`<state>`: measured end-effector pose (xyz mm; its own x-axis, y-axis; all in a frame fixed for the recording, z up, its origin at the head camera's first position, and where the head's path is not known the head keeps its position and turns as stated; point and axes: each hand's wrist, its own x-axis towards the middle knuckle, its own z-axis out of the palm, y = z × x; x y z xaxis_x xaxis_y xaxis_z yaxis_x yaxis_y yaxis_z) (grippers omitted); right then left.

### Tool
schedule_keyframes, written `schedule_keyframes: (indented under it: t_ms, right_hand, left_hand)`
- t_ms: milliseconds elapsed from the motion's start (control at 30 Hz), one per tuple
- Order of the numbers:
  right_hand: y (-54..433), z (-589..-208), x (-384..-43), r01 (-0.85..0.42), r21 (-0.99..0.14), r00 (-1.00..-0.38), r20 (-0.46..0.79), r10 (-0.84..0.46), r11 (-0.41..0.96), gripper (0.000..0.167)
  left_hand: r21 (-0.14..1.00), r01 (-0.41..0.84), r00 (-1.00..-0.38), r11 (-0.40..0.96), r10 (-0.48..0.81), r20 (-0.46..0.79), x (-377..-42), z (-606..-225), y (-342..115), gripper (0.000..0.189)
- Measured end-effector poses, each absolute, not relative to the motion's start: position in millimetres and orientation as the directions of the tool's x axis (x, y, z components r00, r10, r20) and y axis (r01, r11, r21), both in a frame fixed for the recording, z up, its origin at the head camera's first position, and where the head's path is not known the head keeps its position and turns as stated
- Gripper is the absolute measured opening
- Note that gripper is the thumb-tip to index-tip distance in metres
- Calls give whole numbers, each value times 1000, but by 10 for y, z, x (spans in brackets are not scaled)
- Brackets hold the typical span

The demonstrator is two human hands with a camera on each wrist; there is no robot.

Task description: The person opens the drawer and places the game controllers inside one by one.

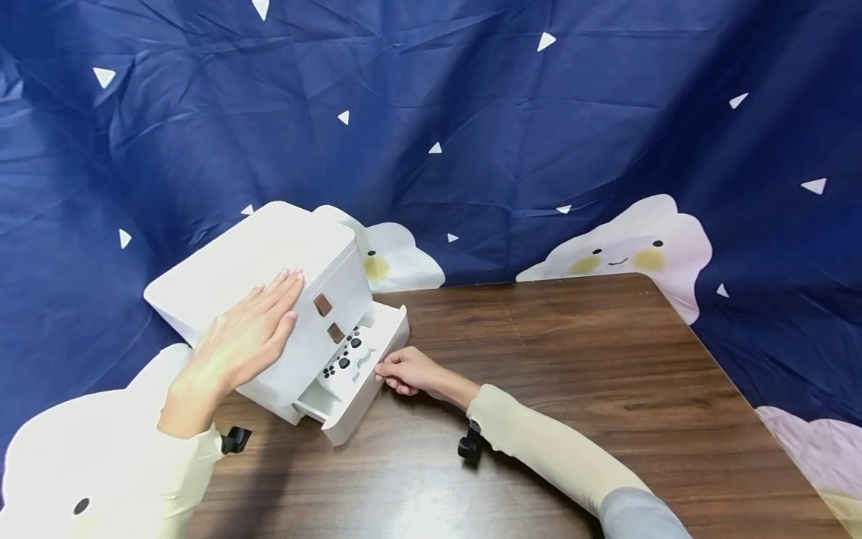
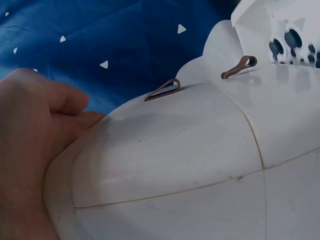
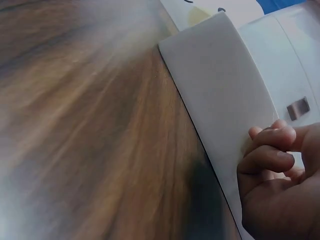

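Observation:
A white drawer cabinet (image 1: pixel 256 262) stands at the left of the table, its bottom drawer (image 1: pixel 397 333) pulled out. Inside that drawer lies a white game controller (image 1: pixel 345 367) with black thumbsticks and buttons. My left hand (image 1: pixel 245 337) rests with straight fingers on the cabinet's top, near the front edge. At the middle of the drawer front, my right hand (image 1: pixel 414 372) has curled fingers, thumb and index pinched together at its pull, which the fingers hide. In the right wrist view, the curled fingers (image 3: pixel 267 155) sit against the white front.
Two brown pull loops (image 1: pixel 323 305) mark the upper drawers, which are pushed in. The brown wooden table (image 1: pixel 572 359) extends to the right. Behind it hangs a dark blue cloth (image 1: pixel 485 150) with white triangles and clouds.

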<state>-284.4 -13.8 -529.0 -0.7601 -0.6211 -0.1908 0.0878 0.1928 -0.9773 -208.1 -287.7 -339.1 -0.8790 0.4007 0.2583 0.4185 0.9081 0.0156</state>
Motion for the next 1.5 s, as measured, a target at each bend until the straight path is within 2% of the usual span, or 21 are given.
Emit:
schedule_keyframes:
  t_ms: [800, 1033, 1367, 1500]
  right_hand:
    - [-892, -5288, -3062, 20, -951, -852, -178, -492, 308, 30]
    - [-922, -5201, -3034, -16, -924, -853, -187, -488, 383, 35]
    - [-857, -5311, -3044, -7, -889, -857, -230, -461, 457, 48]
    - [-788, -5340, -3044, -5, -894, -866, -220, -450, 447, 38]
  left_hand:
    - [8, 417, -880, 909, 401, 254, -2088, -3409, -2807, 56]
    - [6, 407, -884, 913, 393, 255, -2068, -3395, -2838, 56]
    - [-4, 417, -868, 909, 400, 294, -2069, -3423, -2817, 55]
    - [-17, 431, -836, 902, 407, 369, -2076, -3455, -2822, 53]
